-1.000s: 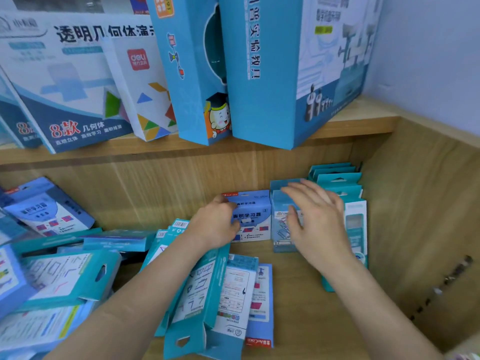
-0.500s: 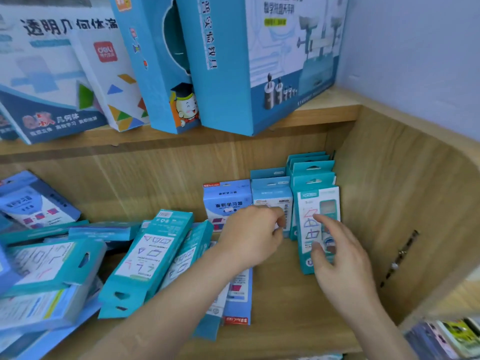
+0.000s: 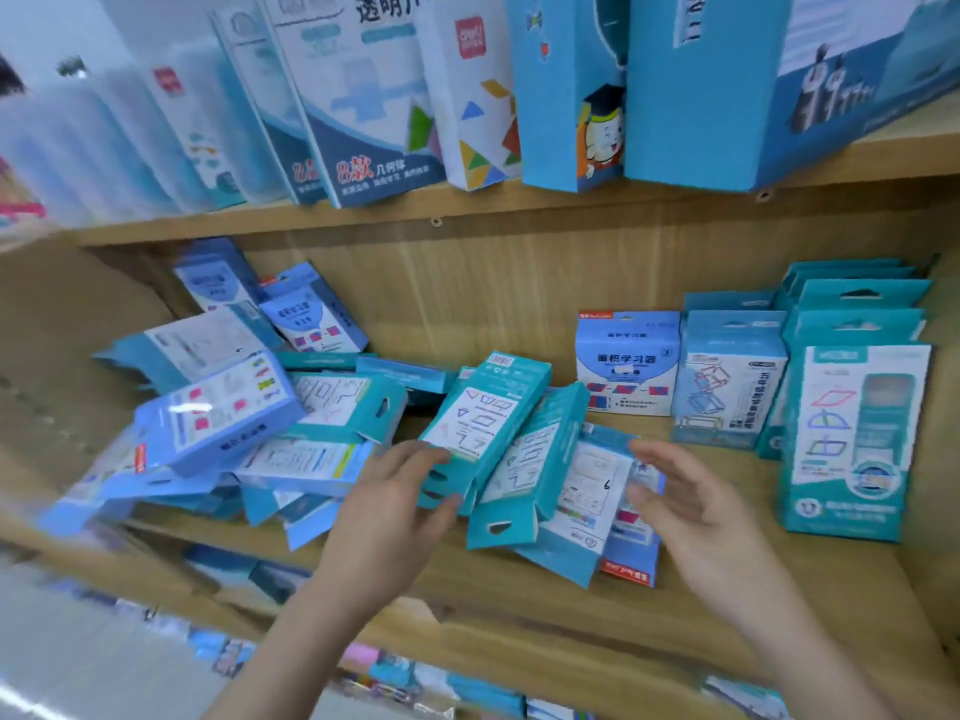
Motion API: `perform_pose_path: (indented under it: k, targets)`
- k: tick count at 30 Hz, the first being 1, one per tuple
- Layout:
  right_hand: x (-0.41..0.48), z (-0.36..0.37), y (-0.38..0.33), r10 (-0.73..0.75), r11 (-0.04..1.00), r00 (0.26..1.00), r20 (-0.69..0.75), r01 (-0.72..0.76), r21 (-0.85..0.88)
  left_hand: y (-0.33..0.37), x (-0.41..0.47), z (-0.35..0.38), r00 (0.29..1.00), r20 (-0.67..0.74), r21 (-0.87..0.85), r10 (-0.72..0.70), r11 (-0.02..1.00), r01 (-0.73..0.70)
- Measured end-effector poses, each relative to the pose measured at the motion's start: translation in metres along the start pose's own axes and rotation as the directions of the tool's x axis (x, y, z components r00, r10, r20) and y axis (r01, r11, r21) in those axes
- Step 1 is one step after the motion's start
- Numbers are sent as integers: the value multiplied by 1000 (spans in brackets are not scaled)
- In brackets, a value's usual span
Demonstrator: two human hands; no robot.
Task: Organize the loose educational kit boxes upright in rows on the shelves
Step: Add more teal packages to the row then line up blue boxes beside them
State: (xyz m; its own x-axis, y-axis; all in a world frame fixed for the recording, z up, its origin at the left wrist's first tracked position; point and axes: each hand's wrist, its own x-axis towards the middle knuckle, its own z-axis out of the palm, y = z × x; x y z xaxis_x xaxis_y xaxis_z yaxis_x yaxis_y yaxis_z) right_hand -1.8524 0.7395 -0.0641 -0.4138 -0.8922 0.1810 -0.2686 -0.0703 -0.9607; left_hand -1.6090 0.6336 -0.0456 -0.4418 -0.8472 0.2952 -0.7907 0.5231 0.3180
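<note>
Teal kit box (image 3: 485, 413): slim, white shape-diagram panel, tilted on middle shelf's (image 3: 519, 605) loose pile (image 3: 306, 459).
Left hand (image 3: 389, 517): pinches its lower end.
Right hand (image 3: 691, 506): spread, holding nothing.
Upright rows (image 3: 727, 376): three, far right.

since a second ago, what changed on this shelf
Both hands left the upright blue cardboard boxes at the right and moved left to the loose pile. The left hand now grips a slanting teal cardboard box; the right hand hovers open. The upright boxes stayed put.
</note>
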Motion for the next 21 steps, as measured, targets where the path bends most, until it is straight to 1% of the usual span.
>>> perform_pose_path:
  k: [2,4,7,9,12,14,17,19,20,21]
  targets:
    - [0,15,-5,-111,976,993,27,114,-187,-5,-2,6,998,62,37,-30,999,28]
    - [0,28,-11,-205,928,975,85,221,-298,-7,0,9,989,103,58,-103,994,98]
    - [0,43,-10,-235,872,954,188,292,-393,-4,9,12,980,114,99,-160,984,149]
    - [-1,49,-10,-175,849,951,255,277,-451,1,14,11,984,67,82,-162,984,157]
    - [-3,50,-9,-90,840,945,314,242,-486,9,21,-3,980,-40,20,-196,980,197]
    - [-1,51,-12,-94,822,953,287,237,-518,15,28,-20,972,-91,-30,-218,976,216]
    - [17,54,-26,-188,734,954,233,294,-612,24,32,-47,964,-81,-200,-252,952,232]
    - [36,62,-41,-266,643,926,267,376,-667,30,28,-61,964,-74,-278,-256,933,227]
    - [45,66,-49,-302,622,908,289,418,-662,32,26,-67,964,-73,-302,-255,927,222]
    - [53,70,-57,-344,629,890,300,456,-630,31,24,-73,965,-69,-328,-251,920,216]
